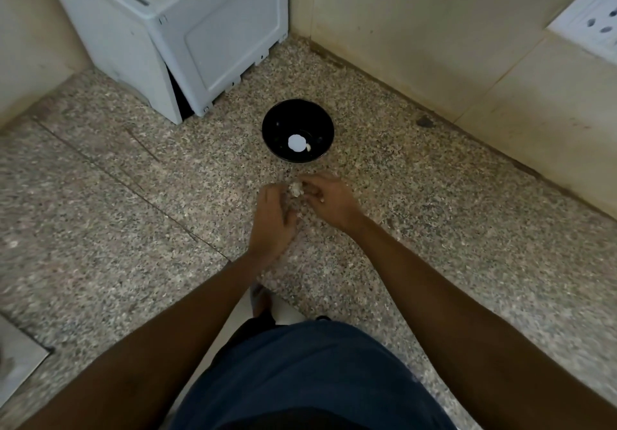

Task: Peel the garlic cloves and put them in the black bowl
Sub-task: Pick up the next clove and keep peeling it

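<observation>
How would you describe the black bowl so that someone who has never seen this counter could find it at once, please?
Start at the white appliance standing in the corner of the speckled stone counter. Just in front of its right edge, toward the person, sits the black bowl. It is the only dark round thing there, with a bright white spot inside, just beyond the two hands.
</observation>
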